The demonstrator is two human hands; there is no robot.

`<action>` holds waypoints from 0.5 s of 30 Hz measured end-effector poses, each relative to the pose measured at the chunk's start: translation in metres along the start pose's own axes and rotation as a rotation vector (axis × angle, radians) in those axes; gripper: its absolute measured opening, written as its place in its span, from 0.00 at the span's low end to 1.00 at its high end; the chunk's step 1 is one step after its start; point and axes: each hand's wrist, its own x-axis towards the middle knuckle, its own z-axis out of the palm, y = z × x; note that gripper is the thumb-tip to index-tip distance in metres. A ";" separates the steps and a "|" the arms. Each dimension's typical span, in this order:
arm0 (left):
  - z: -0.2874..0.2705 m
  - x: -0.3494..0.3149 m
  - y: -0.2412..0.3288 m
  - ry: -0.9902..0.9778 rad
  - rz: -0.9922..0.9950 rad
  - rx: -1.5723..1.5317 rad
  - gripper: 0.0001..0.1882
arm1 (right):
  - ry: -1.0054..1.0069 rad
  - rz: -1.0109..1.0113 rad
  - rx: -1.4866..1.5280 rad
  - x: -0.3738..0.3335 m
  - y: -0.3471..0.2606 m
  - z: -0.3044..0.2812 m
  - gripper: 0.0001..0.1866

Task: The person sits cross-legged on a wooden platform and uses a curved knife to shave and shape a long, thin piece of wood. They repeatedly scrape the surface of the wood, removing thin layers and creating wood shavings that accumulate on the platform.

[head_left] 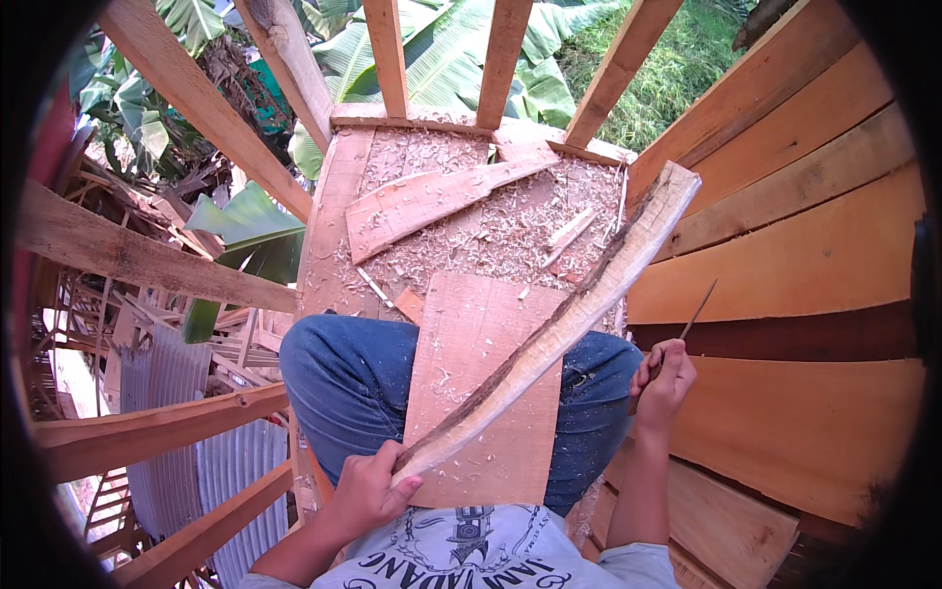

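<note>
As left hand (371, 491) grips it, wood strip (574, 326) slants away forward-right.

Banana leaves (442, 59) and grass (687, 88) show beyond wooden slats (503, 59), corrugated sheets (162, 378) at left.

Dark printed lettering (535, 563), on pale shirt (466, 567)

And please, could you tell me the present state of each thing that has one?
Wood strip, slanted, dark along one edge
Thin tool, held apart from the strip
Left hand, closed on the strip's near end
Right hand, closed around the tool
Wide board, resting on the jeans
Wood shavings, loose and scattered
Narrow-ended board, lying among shavings
</note>
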 end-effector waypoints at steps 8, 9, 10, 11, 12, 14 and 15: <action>0.002 0.005 0.007 0.061 0.035 0.024 0.18 | -0.555 -0.564 -0.742 -0.074 -0.013 0.033 0.25; 0.003 0.005 0.008 0.080 0.041 0.007 0.17 | -0.526 -0.605 -0.767 -0.070 -0.013 0.034 0.25; 0.006 0.004 0.011 0.098 0.047 -0.010 0.17 | -0.498 -0.646 -0.791 -0.063 -0.012 0.033 0.26; 0.008 0.002 0.012 0.117 0.052 -0.027 0.17 | -0.470 -0.687 -0.815 -0.056 -0.012 0.031 0.26; 0.009 -0.001 0.012 0.109 0.047 -0.021 0.17 | -0.409 -0.690 -0.838 -0.046 -0.010 0.026 0.27; 0.011 -0.004 0.009 0.093 0.039 -0.011 0.17 | -0.285 -0.695 -0.885 -0.029 -0.007 0.014 0.28; 0.012 -0.004 0.010 0.091 0.033 -0.024 0.17 | -0.281 -0.706 -0.876 -0.028 -0.005 0.014 0.28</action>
